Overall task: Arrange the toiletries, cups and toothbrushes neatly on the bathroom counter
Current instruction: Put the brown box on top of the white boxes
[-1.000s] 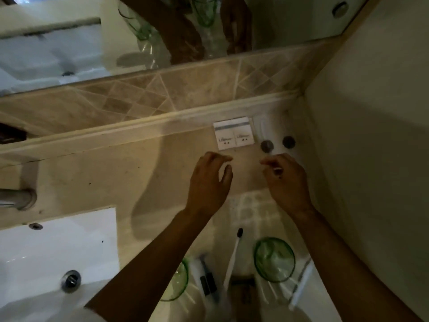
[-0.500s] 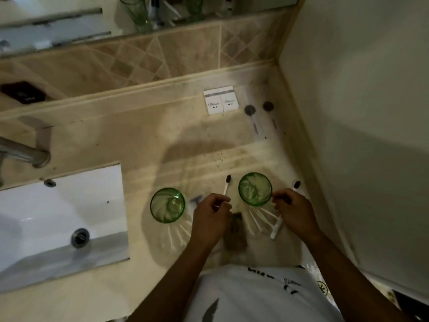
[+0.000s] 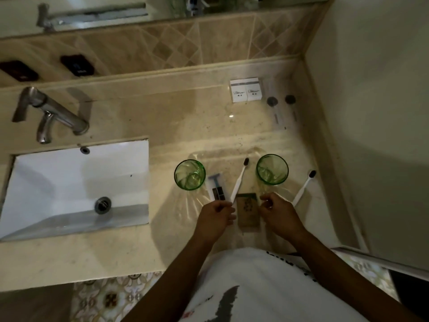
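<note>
Hands (image 3: 248, 213) below upward-pointing toothbrushes (image 3: 240, 180)

dim, warm light w/ soft shadows on counter (image 3: 162, 117), wide-angle bending at edges, slight blur.

I'm standing in a bathroom — looking down at a beige stone counter (image 3: 144, 117) with a white sunken basin (image 3: 76, 182) and a steel tap (image 3: 53, 112). A mirror (image 3: 92, 8) is running above the tiled backsplash (image 3: 185, 43), and patterned floor tiles (image 3: 104, 296) are showing below — small boxed toiletries (image 3: 246, 89) are suggesting a hotel.
</note>
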Demonstrator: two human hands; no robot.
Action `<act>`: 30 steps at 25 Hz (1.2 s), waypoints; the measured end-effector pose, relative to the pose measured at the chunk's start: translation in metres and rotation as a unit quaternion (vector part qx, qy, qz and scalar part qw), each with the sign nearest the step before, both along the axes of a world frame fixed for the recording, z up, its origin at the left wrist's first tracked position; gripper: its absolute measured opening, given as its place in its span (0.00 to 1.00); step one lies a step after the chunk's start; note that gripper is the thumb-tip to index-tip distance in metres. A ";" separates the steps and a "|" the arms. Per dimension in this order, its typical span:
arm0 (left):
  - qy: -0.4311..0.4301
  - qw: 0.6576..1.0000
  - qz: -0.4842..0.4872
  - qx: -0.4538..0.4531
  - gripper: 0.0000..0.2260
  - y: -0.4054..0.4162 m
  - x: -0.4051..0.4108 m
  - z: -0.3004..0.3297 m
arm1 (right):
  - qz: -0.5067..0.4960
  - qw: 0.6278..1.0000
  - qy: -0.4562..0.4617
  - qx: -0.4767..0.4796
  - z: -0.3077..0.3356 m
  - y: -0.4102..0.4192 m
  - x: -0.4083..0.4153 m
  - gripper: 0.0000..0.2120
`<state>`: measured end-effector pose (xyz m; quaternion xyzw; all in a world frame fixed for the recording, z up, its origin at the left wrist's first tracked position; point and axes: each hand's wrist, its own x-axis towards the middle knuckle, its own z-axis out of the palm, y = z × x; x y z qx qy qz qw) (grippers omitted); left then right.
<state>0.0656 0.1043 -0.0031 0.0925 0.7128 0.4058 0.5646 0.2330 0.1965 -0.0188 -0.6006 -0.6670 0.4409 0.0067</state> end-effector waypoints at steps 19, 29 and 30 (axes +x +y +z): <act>-0.055 0.998 0.018 -0.025 0.07 0.000 -0.002 0.000 | -0.039 0.995 0.026 -0.086 0.018 -0.007 -0.020 0.07; -0.010 0.989 0.141 0.041 0.09 0.064 -0.035 0.043 | -0.111 0.970 0.215 -0.032 0.090 0.060 -0.064 0.13; -0.004 0.986 0.162 0.044 0.09 0.077 -0.040 0.047 | -0.121 0.965 0.231 -0.032 0.091 0.071 -0.069 0.12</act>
